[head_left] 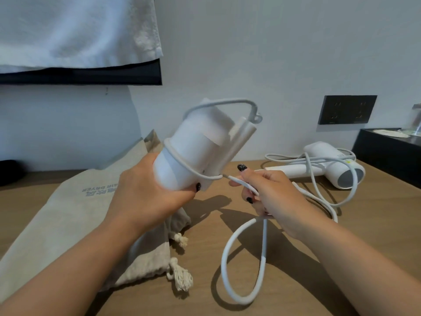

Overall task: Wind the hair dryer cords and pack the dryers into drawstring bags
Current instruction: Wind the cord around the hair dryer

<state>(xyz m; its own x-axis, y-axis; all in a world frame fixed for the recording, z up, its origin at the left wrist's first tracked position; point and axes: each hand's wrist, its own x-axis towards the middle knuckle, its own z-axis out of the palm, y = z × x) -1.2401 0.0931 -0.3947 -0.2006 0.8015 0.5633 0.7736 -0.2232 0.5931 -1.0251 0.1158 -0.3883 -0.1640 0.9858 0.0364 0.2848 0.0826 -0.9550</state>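
A: Start nearest us. What hangs below the white hair dryer point(193, 151)?

B: A slack loop of its cord point(241, 258), drooping from the right hand point(271, 197) down to the wooden table point(296, 281). My guess is it hangs free so there is length left to feed onto the dryer.

A: And the hands?

B: The left hand point(145, 190) is just under the dryer, fingers curled round its rounded end, holding it tilted above the table. Probably so the cord can pass round it. The right hand, just right of the dryer, pinches the cord between thumb and curled fingers, pulling it taut from a turn already lying around the body.

A: So winding is under way?

B: It looks so. One turn circles the body and another arches over the folded handle. Plenty of cord remains.

A: The bags?

B: A beige drawstring bag point(68, 213) lies flat on the table left of and beneath the dryer, tassels toward us, presumably ready for packing.

A: Farther off?

B: Right of the dryer and beyond it, a second hair dryer point(328, 165) lies on the table, its cord loose. Behind that, a dark wall socket point(347, 109); up left, a white towel point(75, 33) hangs.
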